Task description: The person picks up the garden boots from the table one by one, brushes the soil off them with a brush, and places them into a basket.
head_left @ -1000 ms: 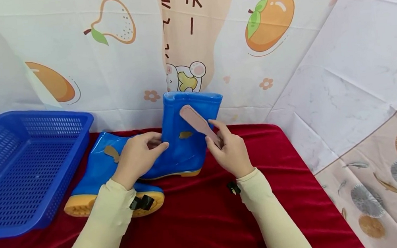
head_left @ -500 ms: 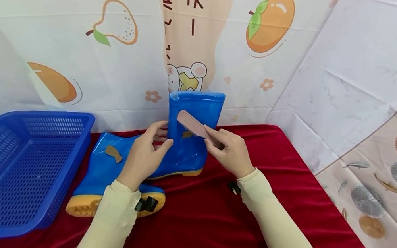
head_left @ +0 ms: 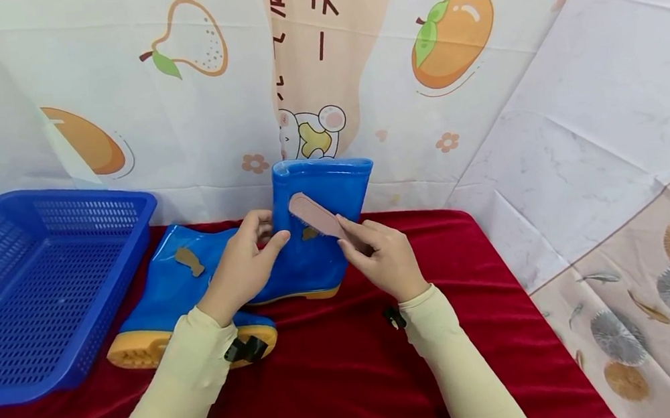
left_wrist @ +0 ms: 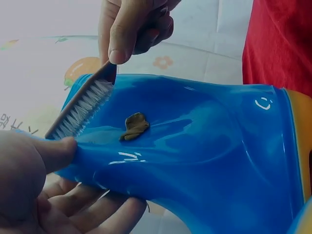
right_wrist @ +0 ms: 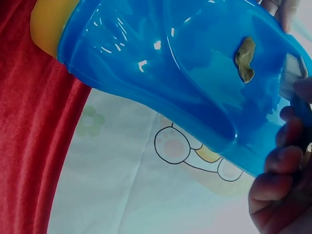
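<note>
A blue rain boot (head_left: 325,270) with a yellow sole stands upright on the red cloth. My left hand (head_left: 242,265) grips the edge of its shaft, thumb on the near side and fingers behind. My right hand (head_left: 385,258) holds a pinkish scrub brush (head_left: 313,214) by its handle, slanted across the shaft. In the left wrist view, white bristles (left_wrist: 85,109) face the boot, close to a brown mud patch (left_wrist: 134,126). The same mud patch (right_wrist: 245,59) shows on the shaft in the right wrist view.
A second blue boot (head_left: 164,289) lies on its side at the left, with its own brown patch (head_left: 189,261) and partly hidden by my left arm. Farther left stands a blue plastic basket (head_left: 82,193). A printed curtain (head_left: 194,128) hangs behind the red-covered table (head_left: 340,383).
The brush has moved down and to the left on the shaft, its head nearer the mud patch. The boot has shifted slightly right and back. My left hand has changed its hold on the shaft edge.
</note>
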A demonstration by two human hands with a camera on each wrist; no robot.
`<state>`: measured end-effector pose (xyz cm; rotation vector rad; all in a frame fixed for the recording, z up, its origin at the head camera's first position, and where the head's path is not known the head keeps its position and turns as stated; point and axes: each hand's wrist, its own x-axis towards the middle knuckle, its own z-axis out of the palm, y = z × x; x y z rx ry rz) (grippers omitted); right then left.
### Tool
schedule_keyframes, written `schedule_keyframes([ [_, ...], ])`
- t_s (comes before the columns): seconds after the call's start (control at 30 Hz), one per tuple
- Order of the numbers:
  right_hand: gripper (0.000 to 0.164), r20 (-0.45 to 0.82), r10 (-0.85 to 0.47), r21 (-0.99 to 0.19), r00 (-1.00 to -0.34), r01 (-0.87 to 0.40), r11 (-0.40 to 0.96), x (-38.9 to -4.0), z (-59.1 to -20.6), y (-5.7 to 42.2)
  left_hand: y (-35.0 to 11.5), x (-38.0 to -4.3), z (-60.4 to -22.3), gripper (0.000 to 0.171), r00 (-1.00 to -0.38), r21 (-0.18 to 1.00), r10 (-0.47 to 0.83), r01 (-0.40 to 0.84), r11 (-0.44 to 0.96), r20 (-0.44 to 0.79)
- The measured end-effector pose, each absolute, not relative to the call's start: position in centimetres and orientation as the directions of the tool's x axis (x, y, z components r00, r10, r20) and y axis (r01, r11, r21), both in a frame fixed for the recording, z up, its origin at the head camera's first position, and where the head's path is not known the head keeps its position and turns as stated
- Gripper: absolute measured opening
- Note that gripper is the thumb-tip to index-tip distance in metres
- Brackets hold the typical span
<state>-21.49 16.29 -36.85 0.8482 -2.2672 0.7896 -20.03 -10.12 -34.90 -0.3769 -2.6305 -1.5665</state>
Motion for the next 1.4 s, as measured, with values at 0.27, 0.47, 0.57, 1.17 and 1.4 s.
schedule_keyframes([
  [0.27, 0.05, 0.722, -0.364, -0.285, -0.588, -0.733, 0.618, -21.4, -36.7, 15.9, -10.4, -20.1, -35.1, 0.052, -0.962, 0.858, 0.168, 0.267, 0.439, 0.214],
  [0.47, 0.043, 0.727, -0.394, -0.231, -0.563, -0.74, 0.632, -21.3, -36.6, 16.1, -10.4, -20.1, -35.2, 0.055, -0.961, 0.863, 0.132, 0.276, 0.423, 0.243],
  [0.57, 0.038, 0.701, -0.399, -0.228, -0.59, -0.717, 0.659, -21.3, -36.6, 16.2, -10.6, -20.2, -35.3, 0.052, -0.966, 0.879, 0.076, 0.255, 0.402, 0.246],
  [1.17, 0.037, 0.498, -0.441, -0.327, -0.747, -0.633, 0.702, -19.6, -34.4, 16.9, -10.9, -20.5, -35.2, 0.045, -0.969, 0.892, 0.028, 0.238, 0.384, 0.246],
  [1.4, 0.038, 0.571, -0.467, -0.271, -0.675, -0.692, 0.669, -19.6, -35.0, 16.4, -10.3, -20.2, -35.3, 0.051, -0.954, 0.846, 0.087, 0.295, 0.444, 0.287],
])
